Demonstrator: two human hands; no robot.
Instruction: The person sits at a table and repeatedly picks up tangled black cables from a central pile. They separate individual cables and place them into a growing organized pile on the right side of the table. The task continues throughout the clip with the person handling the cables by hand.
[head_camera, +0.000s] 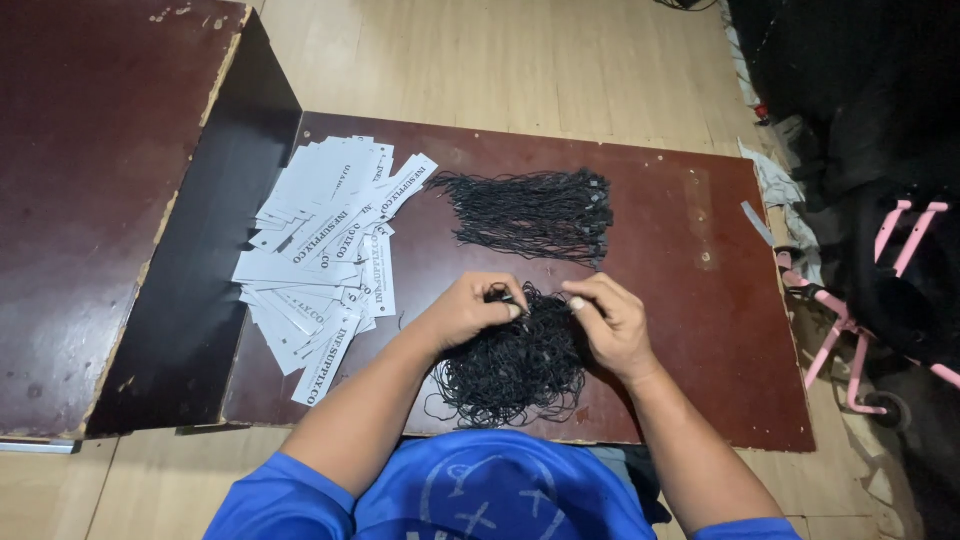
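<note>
Near board's front edge (700, 420): left hand (462, 312) and right hand (612, 322) pinched on tangled black cords (510, 365), picking at strands; neater cord bundle (535, 212) beyond, white tags (325, 255) left; risk likely: snagged loops dragging whole clump, tightening knots.

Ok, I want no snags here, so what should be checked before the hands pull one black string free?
1. Left hand pinching a string in the tangled pile: ok.
2. Right hand on the same pile: ok.
3. Single string isolated: cannot tell.
4. Straight bundle of strings apart from the pile: ok.
5. White tags within reach on the board: ok.
</note>
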